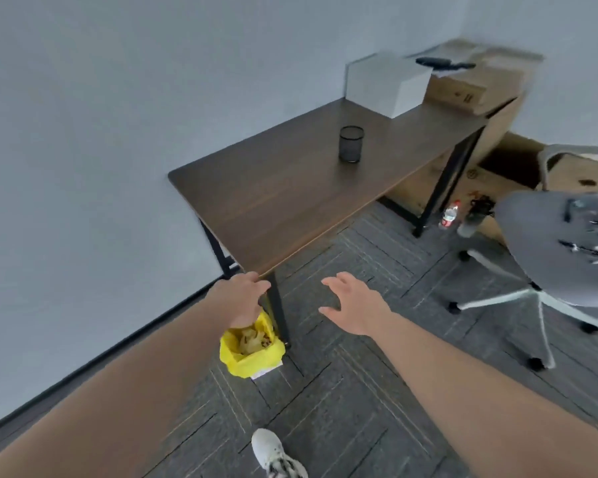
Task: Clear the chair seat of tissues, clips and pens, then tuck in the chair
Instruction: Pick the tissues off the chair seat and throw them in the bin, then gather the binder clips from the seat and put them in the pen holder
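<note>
Head view: a dark wood-grain desk (290, 191) on black metal legs stands against a plain grey-white wall, on grey carpet tiles (342, 391) laid in a striped pattern. On the desktop stand a black mesh pen cup (351, 144) and, towards the far end, a white box (389, 85). Brown cardboard boxes (470, 88) are stacked in the corner beyond; black print shows on one, too blurred to read. A plastic bottle (449, 215) with a red-and-white label, unreadable, stands on the floor by the far desk leg. The grey chair (549, 236), on a white wheeled base, is pulled well away from the desk at the right edge; small dark items lie scattered on its seat, too blurred to identify. A yellow bag-lined bin (251, 346) holding crumpled waste sits beside the near desk leg. The left hand (244, 298) hangs over the bin, fingers curled down; whether it holds anything cannot be told. The right hand (354, 305) is empty, fingers spread above the carpet. A white shoe (273, 453) shows below.
</note>
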Motion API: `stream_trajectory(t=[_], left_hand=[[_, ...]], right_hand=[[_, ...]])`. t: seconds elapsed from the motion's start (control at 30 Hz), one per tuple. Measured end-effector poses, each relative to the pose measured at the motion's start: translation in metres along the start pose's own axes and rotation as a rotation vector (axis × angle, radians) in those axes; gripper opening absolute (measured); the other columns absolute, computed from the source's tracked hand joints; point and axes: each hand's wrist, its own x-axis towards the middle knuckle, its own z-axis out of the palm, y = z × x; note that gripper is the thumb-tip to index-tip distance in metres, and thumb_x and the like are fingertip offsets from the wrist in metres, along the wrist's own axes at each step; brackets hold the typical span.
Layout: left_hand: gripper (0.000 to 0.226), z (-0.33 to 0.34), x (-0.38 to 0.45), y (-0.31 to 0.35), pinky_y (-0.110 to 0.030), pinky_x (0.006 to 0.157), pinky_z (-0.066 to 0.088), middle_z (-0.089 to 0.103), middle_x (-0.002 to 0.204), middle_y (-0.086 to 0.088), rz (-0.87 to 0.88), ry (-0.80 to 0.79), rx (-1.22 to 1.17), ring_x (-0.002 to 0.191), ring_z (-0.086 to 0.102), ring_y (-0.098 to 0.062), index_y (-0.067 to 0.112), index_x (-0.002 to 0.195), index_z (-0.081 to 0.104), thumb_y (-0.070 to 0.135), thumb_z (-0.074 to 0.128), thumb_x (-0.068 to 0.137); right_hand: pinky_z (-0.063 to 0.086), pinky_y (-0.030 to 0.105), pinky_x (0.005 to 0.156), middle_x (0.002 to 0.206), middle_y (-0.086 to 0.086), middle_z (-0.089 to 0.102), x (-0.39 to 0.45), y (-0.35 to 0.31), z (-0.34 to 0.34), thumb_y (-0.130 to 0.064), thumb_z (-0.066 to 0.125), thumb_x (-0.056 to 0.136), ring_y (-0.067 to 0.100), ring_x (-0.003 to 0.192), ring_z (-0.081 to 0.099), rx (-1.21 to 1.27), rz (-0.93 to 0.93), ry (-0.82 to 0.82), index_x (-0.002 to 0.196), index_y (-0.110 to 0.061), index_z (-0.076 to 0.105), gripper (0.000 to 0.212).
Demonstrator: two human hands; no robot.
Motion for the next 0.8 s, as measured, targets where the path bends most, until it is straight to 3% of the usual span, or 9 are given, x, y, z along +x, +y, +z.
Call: stream_trajectory(t=[0.2, 0.5, 0.8], left_hand=[[0.054, -0.063, 0.015, 0.134, -0.047, 0.117, 0.025, 0.014, 0.160, -0.002, 0.252, 0.095, 0.126, 0.147, 0.016, -0.026, 0.030, 0.148, 0.023, 0.037, 0.042, 0.098], [0.056, -0.116, 0.075, 0.279, -0.048, 0.120, 0.012, 0.005, 0.162, -0.003, 0.527, 0.158, 0.250, 0.149, 0.003, -0.023, 0.029, 0.148, 0.019, 0.039, 0.041, 0.097], [0.060, -0.157, 0.216, 0.404, -0.052, 0.119, 0.012, -0.002, 0.162, -0.005, 0.748, 0.121, 0.388, 0.149, -0.002, -0.026, 0.029, 0.149, 0.018, 0.038, 0.044, 0.096]], right_hand=[[0.030, 0.054, 0.112, 0.161, 0.004, 0.010, -0.092, 0.112, -0.047, -0.050, 0.047, 0.094, 0.027, 0.148, 0.012, 0.010, 0.253, 0.131, 0.150, -0.033, 0.018, 0.066], [0.023, 0.055, 0.115, 0.162, 0.002, 0.007, -0.169, 0.240, -0.087, -0.050, 0.049, 0.093, 0.025, 0.149, 0.004, 0.094, 0.596, 0.249, 0.151, -0.034, 0.014, 0.069], [0.022, 0.053, 0.115, 0.160, 0.001, 0.006, -0.144, 0.359, -0.109, -0.045, 0.050, 0.093, 0.022, 0.149, 0.000, 0.122, 0.809, 0.220, 0.150, -0.034, 0.014, 0.068]])
